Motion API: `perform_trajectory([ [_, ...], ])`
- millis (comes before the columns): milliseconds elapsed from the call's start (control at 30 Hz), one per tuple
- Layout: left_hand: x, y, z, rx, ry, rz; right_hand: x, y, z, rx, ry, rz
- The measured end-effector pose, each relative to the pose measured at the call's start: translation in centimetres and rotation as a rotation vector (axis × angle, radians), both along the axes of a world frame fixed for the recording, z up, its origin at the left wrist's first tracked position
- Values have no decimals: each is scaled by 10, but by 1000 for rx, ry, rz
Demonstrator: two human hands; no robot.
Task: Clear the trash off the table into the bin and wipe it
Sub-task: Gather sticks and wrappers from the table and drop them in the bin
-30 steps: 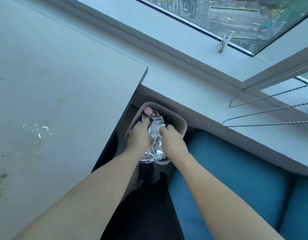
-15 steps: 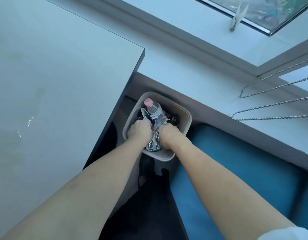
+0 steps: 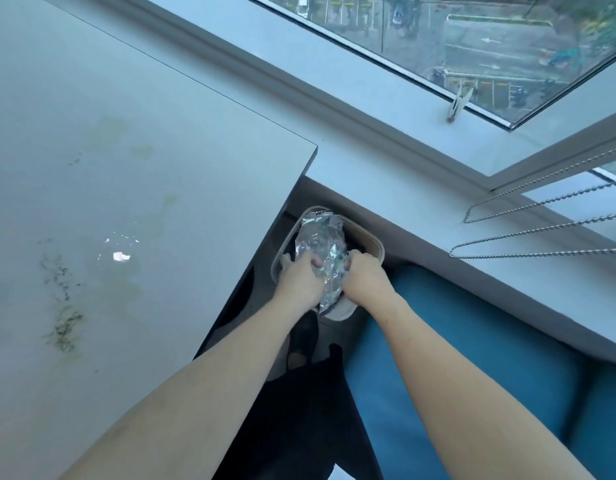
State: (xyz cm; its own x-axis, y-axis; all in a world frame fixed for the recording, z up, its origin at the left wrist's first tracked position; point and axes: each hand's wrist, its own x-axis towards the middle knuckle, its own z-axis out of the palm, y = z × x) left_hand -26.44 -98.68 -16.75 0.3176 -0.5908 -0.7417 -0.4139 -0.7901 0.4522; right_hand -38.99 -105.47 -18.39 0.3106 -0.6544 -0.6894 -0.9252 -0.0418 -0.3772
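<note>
Left hand point(image 3: 301, 277) and right hand point(image 3: 364, 277) are curled round a crinkly silver foil bag point(image 3: 321, 237), held right at the mouth of the beige plastic bin point(image 3: 374, 241) beside the pretty stained white table point(image 3: 143, 150).

Head view, steeply down, bin point(image 3: 374, 242) near.

Daylight came through a window point(image 3: 490, 39) that looked down on a road with parked cars. A white sill point(image 3: 386, 174) ran beneath it, crossed by looped bead cords point(image 3: 542, 233). A blue cushioned seat point(image 3: 472, 358) stood below the sill, beside a pale table point(image 3: 161, 150).
</note>
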Motion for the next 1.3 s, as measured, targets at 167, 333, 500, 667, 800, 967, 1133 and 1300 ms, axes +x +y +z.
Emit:
perform_trajectory([
  [167,-1,8,51,-183,-20,97,8,8,47,-273,-208,-287],
  [333,26,29,112,-407,-19,239,39,16,100,-429,-397,-385],
  [500,72,79,157,-510,-55,436,100,42,132,-463,-495,-245],
  [667,121,159,177,-525,-176,629,176,104,146,-408,-591,65],
  [800,156,237,184,-516,-284,730,227,166,155,-313,-648,240],
  [967,188,338,188,-514,-354,852,273,246,158,-272,-646,369],
  [1133,208,446,189,-508,-403,976,306,343,159,-243,-668,469],
  [1300,219,543,185,-430,-387,988,325,425,142,-244,-599,646],
])
